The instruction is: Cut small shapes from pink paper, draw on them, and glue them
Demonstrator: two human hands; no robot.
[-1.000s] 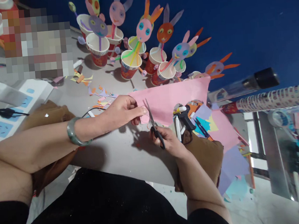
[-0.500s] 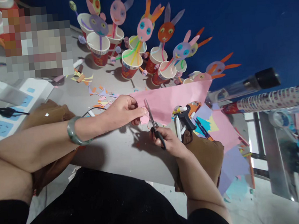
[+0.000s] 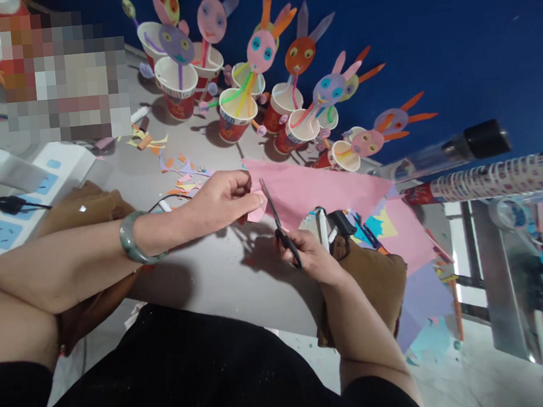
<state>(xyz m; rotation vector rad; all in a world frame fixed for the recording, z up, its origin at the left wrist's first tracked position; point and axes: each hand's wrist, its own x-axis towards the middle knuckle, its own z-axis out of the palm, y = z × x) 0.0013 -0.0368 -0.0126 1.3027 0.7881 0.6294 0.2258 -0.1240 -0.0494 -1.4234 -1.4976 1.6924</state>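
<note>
Pinched between the thumb and fingers of my left hand (image 3: 226, 198) is a small piece of pink paper (image 3: 256, 213) with a curved edge. My right hand (image 3: 312, 257) is closed round the black handles of a pair of scissors (image 3: 281, 231). Their narrow blades point away from me, just to the right of the small piece, and look nearly closed. Behind the blades a large pink paper sheet (image 3: 317, 183) lies across the table. It partly covers a black tool (image 3: 343, 222), perhaps a glue gun. My left fingertips are partly hidden behind the paper.
Several paper cups (image 3: 238, 114) with animal-faced paper figures stand along the blue wall (image 3: 428, 38). Paper scraps (image 3: 186, 179) lie left of the sheet. A power strip (image 3: 28, 196) is at far left. A brown cushion (image 3: 370, 277) lies under my right forearm; stacked cups (image 3: 497, 177) lie at right.
The large pink sheet has dropped away from my hands and now lies lower over the black tool. The small piece in my left hand is now apart from it and turned.
</note>
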